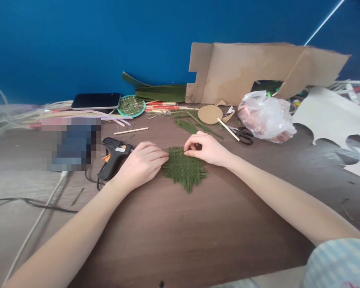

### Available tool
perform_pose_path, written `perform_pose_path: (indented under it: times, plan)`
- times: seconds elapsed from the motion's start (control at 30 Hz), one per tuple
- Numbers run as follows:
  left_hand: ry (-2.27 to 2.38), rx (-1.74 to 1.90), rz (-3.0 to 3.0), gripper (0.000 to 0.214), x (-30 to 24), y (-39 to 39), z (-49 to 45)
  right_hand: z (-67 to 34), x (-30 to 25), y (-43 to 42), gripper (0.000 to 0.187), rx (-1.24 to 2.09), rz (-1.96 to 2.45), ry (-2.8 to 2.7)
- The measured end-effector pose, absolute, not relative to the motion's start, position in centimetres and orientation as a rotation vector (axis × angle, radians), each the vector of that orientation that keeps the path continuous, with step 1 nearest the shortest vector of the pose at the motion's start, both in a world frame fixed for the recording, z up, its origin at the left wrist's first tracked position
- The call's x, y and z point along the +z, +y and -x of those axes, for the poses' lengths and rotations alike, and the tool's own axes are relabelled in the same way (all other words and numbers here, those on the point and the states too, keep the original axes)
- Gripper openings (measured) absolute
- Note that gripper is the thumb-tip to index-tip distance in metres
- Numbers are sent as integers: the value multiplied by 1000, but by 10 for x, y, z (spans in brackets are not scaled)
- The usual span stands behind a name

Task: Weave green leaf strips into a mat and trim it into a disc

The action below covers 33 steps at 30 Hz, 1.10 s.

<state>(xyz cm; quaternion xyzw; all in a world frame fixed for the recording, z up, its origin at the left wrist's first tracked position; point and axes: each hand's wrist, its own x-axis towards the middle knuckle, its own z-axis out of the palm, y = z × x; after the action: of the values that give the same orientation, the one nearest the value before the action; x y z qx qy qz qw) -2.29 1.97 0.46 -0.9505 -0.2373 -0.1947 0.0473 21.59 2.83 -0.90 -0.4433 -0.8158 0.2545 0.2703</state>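
A woven mat of green leaf strips point(184, 168) lies flat on the brown table, its strip ends ragged along the lower edge. My left hand point(144, 162) rests at the mat's left side, fingers stretched out and together, their tips on its edge. At the mat's upper right, my right hand point(205, 148) has thumb and forefinger pinched together on the weave, on what looks like a single leaf strip. The exact end of that strip is too small to make out. A black glue gun point(115, 156) lies just left of my left hand.
Behind my hands are loose leaf pieces point(186, 126), a cardboard disc point(210, 115), black-handled scissors point(244, 135) and a plastic bag point(267, 116). Cut cardboard point(240, 68) leans on the blue wall. A phone point(96, 101) lies back left; a white cable point(39, 220) crosses the left side.
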Motion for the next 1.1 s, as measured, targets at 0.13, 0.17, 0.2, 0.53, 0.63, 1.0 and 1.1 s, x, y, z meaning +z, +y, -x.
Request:
perform_pose_path:
  times: [0.13,0.17,0.2,0.53,0.63,1.0,1.1]
  plan:
    - [-721,-600,2900,29,5,20,22,-216,-10,29,8,678,1187,-2200]
    - [-714,-600,2892,29,5,19,22,-216,-10,29,8,676,1186,-2199]
    - [-709,-601,2883,29,5,19,22,-216,-10,30,8,675,1184,-2199]
    - [-762,-596,2895,30,4,18,22,-216,-9,28,9,671,1193,-2203]
    - [-904,-683,2907,30,4,17,21,-215,-9,28,9,662,1189,-2201]
    - [-1444,-701,2831,12,-2,12,6,-214,-10,26,9,637,1166,-2170]
    - [-1428,-665,2849,10,-3,12,6,-214,-11,26,8,618,1143,-2173]
